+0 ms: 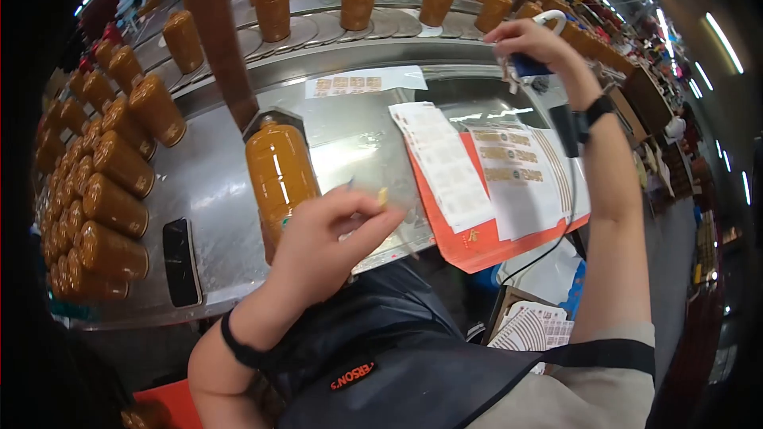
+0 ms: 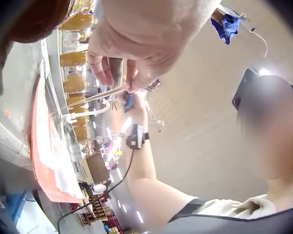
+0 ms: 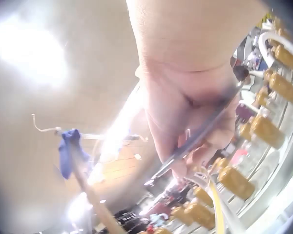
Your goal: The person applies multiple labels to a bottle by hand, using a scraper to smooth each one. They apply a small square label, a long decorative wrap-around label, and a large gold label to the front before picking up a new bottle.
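My left hand (image 1: 322,242) is raised over the near side of the metal table, thumb and forefinger pinching the end of a narrow yellow strip (image 1: 383,196). In the left wrist view, pale strips (image 2: 105,93) run from its fingertips. My right hand (image 1: 531,41) is lifted at the upper right, fingers curled round a long thin metal tool (image 3: 200,129), whose kind I cannot tell. Yellow and white strips (image 3: 217,202) show at its fingertips. Just left of my left hand stands a glossy brown bottle (image 1: 280,165) with a dark holder behind its neck.
Label sheets (image 1: 441,163) lie on a red folder (image 1: 453,250) at the right. More brown bottles (image 1: 115,202) crowd the left side, beside a phone (image 1: 181,262). A brown post (image 1: 218,32) rises before a conveyor (image 1: 314,44) carrying further bottles.
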Demonstrator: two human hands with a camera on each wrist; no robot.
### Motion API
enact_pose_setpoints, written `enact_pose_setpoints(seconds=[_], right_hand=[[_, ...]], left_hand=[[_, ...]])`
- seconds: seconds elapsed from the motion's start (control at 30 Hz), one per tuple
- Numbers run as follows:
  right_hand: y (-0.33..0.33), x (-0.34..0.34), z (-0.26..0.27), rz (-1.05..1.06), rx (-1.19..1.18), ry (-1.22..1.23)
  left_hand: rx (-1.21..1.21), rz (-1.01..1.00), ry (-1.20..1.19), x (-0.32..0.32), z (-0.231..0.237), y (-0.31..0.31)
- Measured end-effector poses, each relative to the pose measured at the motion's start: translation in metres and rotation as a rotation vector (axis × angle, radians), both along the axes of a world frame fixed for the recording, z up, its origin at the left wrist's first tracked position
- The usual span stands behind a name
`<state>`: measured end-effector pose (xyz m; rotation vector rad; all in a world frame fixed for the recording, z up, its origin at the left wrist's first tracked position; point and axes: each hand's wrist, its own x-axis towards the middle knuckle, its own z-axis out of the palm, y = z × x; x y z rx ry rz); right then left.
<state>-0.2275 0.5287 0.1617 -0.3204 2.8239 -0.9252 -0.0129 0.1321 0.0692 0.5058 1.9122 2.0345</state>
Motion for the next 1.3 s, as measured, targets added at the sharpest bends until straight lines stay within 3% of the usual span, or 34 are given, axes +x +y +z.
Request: enact_pose_setpoints(seconds=[0.13,0.2,0.3,0.43,0.5,0.53,0.57,0.6,0.63,0.67,0.73,0.77,0.83,0.93,1.07,1.2,1.3], right_hand=[[0.055,-0.032,-0.091,-0.253,0.118,0.014],[0.074,-0.042,-0.139,-0.269,0.242,0.039],[0.073,-0.036,-0.173,-0.175,0.545,0.054],[0.084,-0.042,-0.164,-0.250,0.460,0.159],[0.048,-0.016,-0.121,-0.435,0.587,0.377],[0.041,-0.013,-0.110,-0.458,0.684,0.483],[0.011,0.008,-0.088,-0.432,0.701,0.619],[-0.020,0.030,-0.071,-0.374,0.605,0.641],[-0.050,0.054,-0.057,-0.318,0.510,0.662],[-0.082,0.083,-0.045,-0.158,0.260,0.533],[-0.127,0.128,-0.050,0.217,-0.163,0.301],[-0.157,0.162,-0.045,0.275,-0.319,0.019],[-0.204,0.203,-0.052,0.418,-0.442,-0.218],[-0.244,0.228,-0.092,0.593,-0.561,-0.174],[-0.248,0.232,-0.097,0.603,-0.566,-0.291],[-0.250,0.235,-0.095,0.413,-0.550,-0.410],[-0.253,0.228,-0.090,0.181,-0.511,-0.476]], left_hand=[[0.048,0.007,-0.158,0.032,0.022,-0.042],[0.046,0.015,-0.037,0.042,0.023,-0.057],[0.070,0.103,-0.069,0.052,0.016,-0.069],[0.063,0.166,-0.098,0.053,0.010,-0.072],[0.057,0.182,-0.018,0.047,0.008,-0.067],[0.054,0.186,-0.026,0.043,0.008,-0.065],[-0.023,0.171,0.136,0.039,0.007,-0.063],[-0.100,0.156,0.298,0.036,0.007,-0.061],[-0.123,0.172,0.270,0.038,0.007,-0.057],[-0.128,0.178,0.259,0.037,0.006,-0.054],[-0.275,0.235,0.518,0.035,0.004,-0.048],[-0.336,0.234,0.567,0.035,0.002,-0.049],[-0.405,0.240,0.555,0.039,-0.002,-0.052],[-0.300,0.286,0.494,0.048,-0.019,-0.065],[-0.244,0.232,0.342,0.060,-0.027,-0.087],[-0.208,0.314,0.220,0.064,-0.043,-0.097],[-0.335,0.384,0.270,0.062,-0.053,-0.100]])
